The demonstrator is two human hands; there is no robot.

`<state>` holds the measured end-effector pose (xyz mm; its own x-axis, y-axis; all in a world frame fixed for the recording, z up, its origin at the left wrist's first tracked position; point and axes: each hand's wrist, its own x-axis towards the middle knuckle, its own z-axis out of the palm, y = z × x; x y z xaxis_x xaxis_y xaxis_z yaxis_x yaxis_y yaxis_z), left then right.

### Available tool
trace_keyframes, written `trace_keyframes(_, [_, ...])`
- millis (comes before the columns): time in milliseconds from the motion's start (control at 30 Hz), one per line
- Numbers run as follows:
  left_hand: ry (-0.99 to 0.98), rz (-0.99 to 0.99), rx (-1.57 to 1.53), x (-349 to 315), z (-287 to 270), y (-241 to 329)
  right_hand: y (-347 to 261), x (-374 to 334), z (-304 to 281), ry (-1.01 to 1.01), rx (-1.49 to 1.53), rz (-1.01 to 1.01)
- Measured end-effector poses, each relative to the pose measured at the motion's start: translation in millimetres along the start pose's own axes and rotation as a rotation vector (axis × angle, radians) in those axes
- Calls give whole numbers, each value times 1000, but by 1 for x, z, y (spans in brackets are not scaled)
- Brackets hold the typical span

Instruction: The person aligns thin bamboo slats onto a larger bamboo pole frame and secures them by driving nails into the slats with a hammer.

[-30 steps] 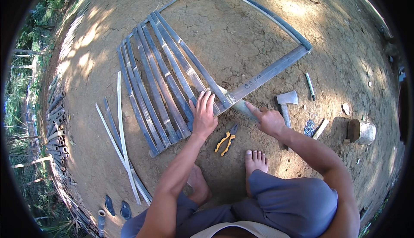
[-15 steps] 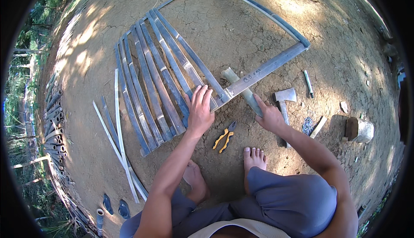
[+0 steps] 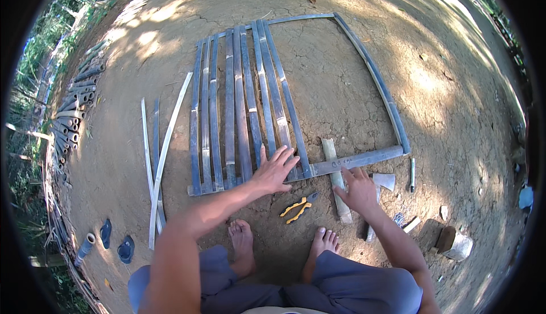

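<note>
A bamboo frame lies on the ground, its left part covered by several dark slats. My left hand is open over the near ends of the slats, fingers spread; whether it touches them I cannot tell. A pale split bamboo piece runs beneath the near rail. My right hand is open beside this piece, fingers apart near the rail and thumb by the piece's edge. Between the frame and my feet lie yellow-handled pliers.
A hatchet lies right of my right hand, near a pile of nails, a marker and a wooden block. Loose bamboo strips lie left of the frame. Farther left are sandals and stacked bamboo poles.
The view has turned, so the frame appears squarer to me. My right hand has let go of the bamboo piece's near end and opened. My left hand's fingers have spread.
</note>
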<state>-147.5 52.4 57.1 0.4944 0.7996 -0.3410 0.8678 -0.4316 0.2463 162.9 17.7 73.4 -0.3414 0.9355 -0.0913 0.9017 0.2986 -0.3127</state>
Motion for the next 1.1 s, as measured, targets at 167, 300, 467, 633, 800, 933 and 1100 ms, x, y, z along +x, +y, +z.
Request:
trace_keyframes(167, [-253,198,169,-29,-109,-72,-11,84,-78,-113,-91,-136])
trace_keyframes(300, [-157,-87,100,-34,-103,-133,-29,144,-70,-280,-147,-203])
trace_keyframes(467, [300,-248,-338,14,-7,-162,-53,208,46,-321,172,166])
trace_keyframes(633, [524,-250,-234,58,7,-148,-87,208,123,71,571,513])
trace_keyframes(800, [627,-286,-202,90,18,-180,-94,212,129,188,670,541])
trace_keyframes(933, [666,-300,-199,103,22,-175,-93,212,128,237,658,572])
trace_keyframes(1100, [584,-367,-187,116,15,-162,-84,212,140,274,624,510])
